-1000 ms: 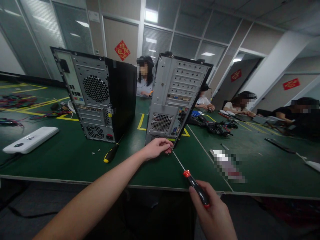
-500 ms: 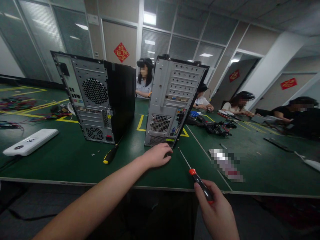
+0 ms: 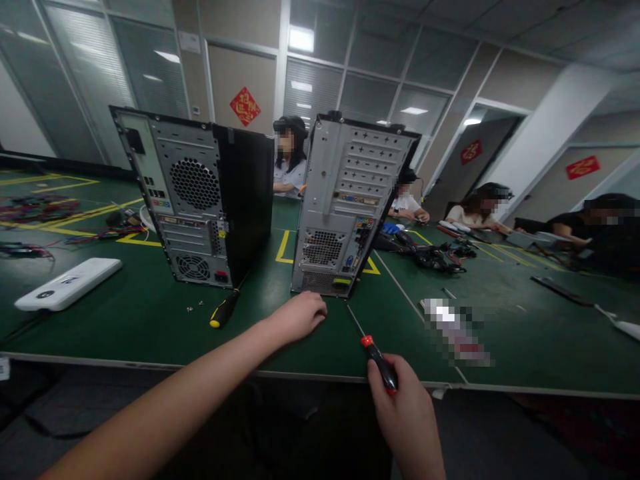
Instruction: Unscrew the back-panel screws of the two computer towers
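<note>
Green bench (image 3: 310, 357) spreads beneath both your hands. Just beyond your left fingers a computer case (image 3: 320, 213) stands upright; beyond them to the left is a second case (image 3: 245, 193). Your left hand (image 3: 300, 315) has its fingers curled; whether they pinch anything is hidden. Your right hand (image 3: 406, 400) wraps its fingers around the handle of a red-and-black screwdriver (image 3: 379, 367), its tip just right of your left fingers. Left of those lie a yellow-and-black screwdriver (image 3: 223, 311) and, farther left, tiny screws (image 3: 189, 309).
</note>
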Demonstrator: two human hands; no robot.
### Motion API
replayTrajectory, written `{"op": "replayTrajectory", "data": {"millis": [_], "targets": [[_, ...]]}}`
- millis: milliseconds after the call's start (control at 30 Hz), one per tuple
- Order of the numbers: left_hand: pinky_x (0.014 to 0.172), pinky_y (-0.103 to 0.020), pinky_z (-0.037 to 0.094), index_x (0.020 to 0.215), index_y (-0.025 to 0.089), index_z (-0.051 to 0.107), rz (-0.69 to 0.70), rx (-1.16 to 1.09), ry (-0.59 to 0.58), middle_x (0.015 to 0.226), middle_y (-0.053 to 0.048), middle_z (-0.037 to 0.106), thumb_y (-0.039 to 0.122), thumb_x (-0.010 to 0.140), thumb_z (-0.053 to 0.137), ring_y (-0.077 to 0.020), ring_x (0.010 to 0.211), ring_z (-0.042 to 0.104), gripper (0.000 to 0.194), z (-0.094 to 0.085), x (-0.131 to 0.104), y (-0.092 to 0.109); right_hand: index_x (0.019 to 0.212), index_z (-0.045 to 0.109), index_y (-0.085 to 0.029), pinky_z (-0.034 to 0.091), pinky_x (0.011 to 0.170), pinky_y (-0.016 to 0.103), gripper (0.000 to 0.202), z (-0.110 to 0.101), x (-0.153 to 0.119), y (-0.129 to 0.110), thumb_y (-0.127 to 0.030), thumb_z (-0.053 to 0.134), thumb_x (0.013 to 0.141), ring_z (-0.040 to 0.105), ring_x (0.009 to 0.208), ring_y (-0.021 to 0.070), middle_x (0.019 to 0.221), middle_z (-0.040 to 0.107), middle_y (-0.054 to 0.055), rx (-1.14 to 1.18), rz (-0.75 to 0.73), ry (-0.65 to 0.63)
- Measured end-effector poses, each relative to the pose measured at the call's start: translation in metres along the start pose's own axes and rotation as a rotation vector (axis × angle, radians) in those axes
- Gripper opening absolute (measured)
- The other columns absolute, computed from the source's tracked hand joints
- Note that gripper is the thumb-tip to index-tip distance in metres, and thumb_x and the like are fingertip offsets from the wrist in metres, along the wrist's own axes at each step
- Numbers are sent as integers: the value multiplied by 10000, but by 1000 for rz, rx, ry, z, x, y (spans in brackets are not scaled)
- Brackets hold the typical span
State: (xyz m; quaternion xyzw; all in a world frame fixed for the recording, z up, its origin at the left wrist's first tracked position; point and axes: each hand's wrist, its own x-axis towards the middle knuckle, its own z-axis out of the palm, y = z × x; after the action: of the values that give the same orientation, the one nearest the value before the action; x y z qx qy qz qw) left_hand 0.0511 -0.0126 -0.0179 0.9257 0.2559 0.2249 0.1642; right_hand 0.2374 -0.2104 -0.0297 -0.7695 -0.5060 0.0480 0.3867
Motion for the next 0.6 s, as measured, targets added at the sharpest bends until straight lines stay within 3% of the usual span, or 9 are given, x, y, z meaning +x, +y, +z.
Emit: {"op": "replayTrajectory", "data": {"millis": [67,167,233,300,433,500,600], "targets": [[893,-359,510,938,195,755,-13,-32,110,1005,-77,744,284,985,615,-233,980,667,172,-9,-9,3,1025,682,-234,503,692,376,378,7,0,3,-567,525,937,748,818,293,936,757,102,-20,-42,43],[727,-313,447,768,202,655,-196,-185,467,807,-27,664,390,997,581,-181,763,593,305,-28,-13,0,1017,661,-230,474,670,369,325,14,0,7,-521,524,968,715,777,273,899,719,84,-55,-95,80],[690,-299,414,730,210,604,-361,-329,725,753,-10,627,415,1000,541,-175,735,564,346,-40,-6,-13,1000,651,-230,461,680,370,292,17,1,8,-492,522,988,690,776,267,876,695,73,-81,-144,95],[722,-298,424,753,212,613,-513,-486,853,795,-17,654,378,970,540,-191,796,589,282,-49,10,-33,980,644,-228,453,709,381,276,21,2,9,-471,517,1007,667,794,272,864,677,71,-123,-199,108],[760,-319,457,842,203,652,-735,-829,885,963,-77,716,333,935,522,-221,897,642,207,-50,50,-74,965,638,-222,425,743,401,298,28,5,10,-470,492,1039,625,812,285,851,654,72,-216,-272,152],[780,-324,473,876,193,661,-771,-953,869,1007,-101,727,348,952,495,-220,915,661,240,-42,66,-88,964,632,-222,413,745,399,304,31,6,10,-469,478,1051,613,813,282,850,645,69,-230,-283,157],[806,-337,492,922,194,686,-766,-967,841,991,-102,738,432,944,525,-223,911,678,288,-28,77,-103,962,626,-225,405,744,395,300,34,7,9,-465,474,1056,605,809,276,846,636,62,-225,-278,148]]}}
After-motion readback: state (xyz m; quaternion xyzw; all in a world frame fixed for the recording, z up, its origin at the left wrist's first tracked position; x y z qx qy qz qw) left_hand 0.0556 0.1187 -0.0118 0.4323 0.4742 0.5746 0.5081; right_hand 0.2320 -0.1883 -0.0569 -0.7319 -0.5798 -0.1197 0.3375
